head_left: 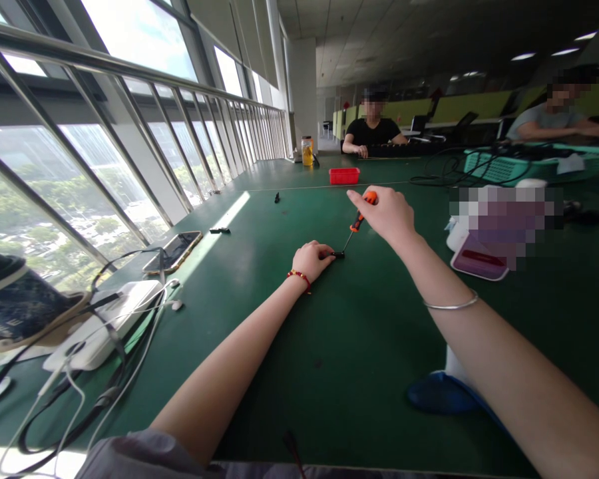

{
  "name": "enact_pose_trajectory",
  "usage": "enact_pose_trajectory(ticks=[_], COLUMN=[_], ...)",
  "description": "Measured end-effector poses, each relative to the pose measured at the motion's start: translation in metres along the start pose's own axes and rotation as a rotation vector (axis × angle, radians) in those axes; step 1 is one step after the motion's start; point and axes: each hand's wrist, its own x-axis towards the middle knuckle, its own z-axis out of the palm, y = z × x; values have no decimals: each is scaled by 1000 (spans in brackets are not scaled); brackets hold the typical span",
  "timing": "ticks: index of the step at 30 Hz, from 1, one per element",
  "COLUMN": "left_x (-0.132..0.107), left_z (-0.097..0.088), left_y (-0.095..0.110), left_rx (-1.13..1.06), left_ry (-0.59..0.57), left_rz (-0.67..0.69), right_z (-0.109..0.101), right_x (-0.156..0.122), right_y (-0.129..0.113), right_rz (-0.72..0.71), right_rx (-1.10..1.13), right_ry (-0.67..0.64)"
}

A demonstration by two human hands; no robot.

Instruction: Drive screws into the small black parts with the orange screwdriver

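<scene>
My right hand [388,214] is closed round the orange and black handle of a screwdriver [358,221]. Its thin metal shaft slants down and left, with the tip at the right end of a small black part [339,255]. Low on the green table, my left hand [311,258] pinches the other end of that part between thumb and fingers. The part's exact kind is too small to make out, and its left end is hidden by my fingers. Two more small dark pieces, a nearer one [220,231] and a farther one [277,197], lie to the left.
A red tray [344,176] and a jar [307,152] stand farther back. At left are a phone [174,253] and a power strip [104,322] with tangled cables. On the right, a teal basket [534,166] holds dark items. Two people sit across the table.
</scene>
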Motion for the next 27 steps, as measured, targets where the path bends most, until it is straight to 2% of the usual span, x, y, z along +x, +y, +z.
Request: enact_pose_trajectory(ticks=[3,8,23,27], left_x=[0,1,1,1], left_z=[0,2,2,2], left_y=[-1,-3,-2,-2], left_rx=[3,5,-7,-3], left_ry=[-2,8,11,10], left_rz=[1,19,9,10], right_z=[-2,-6,-1,0], right_x=[1,1,-2,-2], right_y=[1,-4,-6,-7], right_rz=[-4,-25,3,-26], right_rx=[-17,-28,-49,-14], right_ry=[-10,-119,-29,-37])
